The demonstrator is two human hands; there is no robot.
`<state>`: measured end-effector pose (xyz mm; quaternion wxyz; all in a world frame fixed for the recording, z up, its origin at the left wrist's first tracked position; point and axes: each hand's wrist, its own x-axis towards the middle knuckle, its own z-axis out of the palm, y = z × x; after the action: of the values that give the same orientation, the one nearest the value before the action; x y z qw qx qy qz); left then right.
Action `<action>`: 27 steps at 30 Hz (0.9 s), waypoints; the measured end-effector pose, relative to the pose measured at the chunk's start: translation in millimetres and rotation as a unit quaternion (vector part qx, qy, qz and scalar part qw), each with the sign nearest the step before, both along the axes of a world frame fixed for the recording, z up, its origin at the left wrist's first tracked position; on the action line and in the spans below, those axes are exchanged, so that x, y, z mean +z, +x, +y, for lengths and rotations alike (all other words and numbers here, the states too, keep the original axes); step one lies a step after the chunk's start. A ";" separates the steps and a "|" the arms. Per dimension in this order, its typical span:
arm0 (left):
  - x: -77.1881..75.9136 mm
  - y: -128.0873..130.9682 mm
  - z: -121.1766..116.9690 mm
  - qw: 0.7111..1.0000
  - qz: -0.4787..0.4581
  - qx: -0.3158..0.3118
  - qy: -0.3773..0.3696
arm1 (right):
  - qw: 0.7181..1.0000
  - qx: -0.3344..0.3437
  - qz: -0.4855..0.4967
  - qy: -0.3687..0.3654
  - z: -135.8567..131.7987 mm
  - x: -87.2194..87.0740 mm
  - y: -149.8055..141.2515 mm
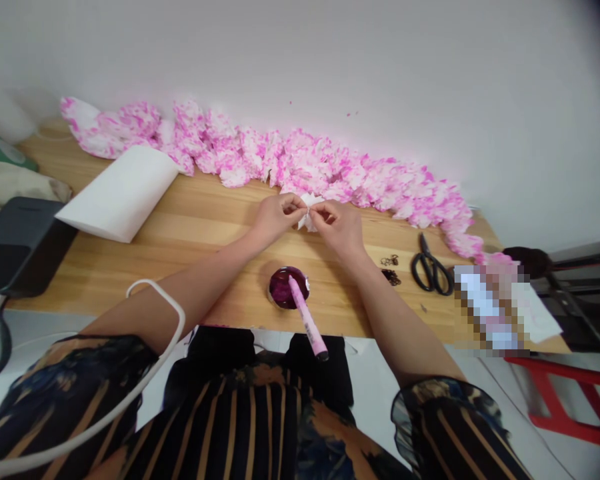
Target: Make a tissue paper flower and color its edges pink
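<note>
Near the middle of the table, a small pleated white paper piece (311, 199) is pinched between both hands. My left hand (276, 217) grips it at its centre with thumb and finger. From the other side my right hand (341, 230) pinches the same spot, with the fingertips of both hands almost touching. Just behind lies a long row of crumpled pink-and-white paper flowers (305, 157) along the wall. Closer to my body, a small bowl of dark purple liquid (280, 292) has a pink marker (307, 320) resting across it, its black end over the table edge.
Black-handled scissors (431, 270) and small dark loops (390, 277) lie to the right. A folded white paper stack (123, 193) and a black box (23, 247) are at left. A white cable (173, 333) crosses my left arm. A red stool (570, 393) stands lower right.
</note>
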<state>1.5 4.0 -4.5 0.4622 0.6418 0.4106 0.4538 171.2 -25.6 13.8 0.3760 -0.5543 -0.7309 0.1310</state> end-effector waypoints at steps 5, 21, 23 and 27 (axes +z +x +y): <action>2.0 -0.1 -2.0 0.999 0.038 0.016 0.021 | 0.999 -0.006 -0.042 0.004 -1.1 -0.5 -1.3; 3.1 0.8 -0.5 1.000 0.013 0.010 -0.012 | 1.000 -0.008 -0.021 -0.004 -0.5 -0.2 -0.9; 3.0 0.5 -0.6 1.000 0.017 0.010 -0.014 | 1.000 -0.007 -0.023 -0.001 -0.5 -0.6 -0.4; 3.0 0.3 -1.4 1.000 0.031 0.005 0.002 | 0.999 -0.018 -0.045 0.004 -2.0 0.6 -2.2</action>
<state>1.7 2.7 -1.5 0.4459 0.6543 0.4269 0.4367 169.0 -27.6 14.4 0.3477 -0.5710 -0.7375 0.0963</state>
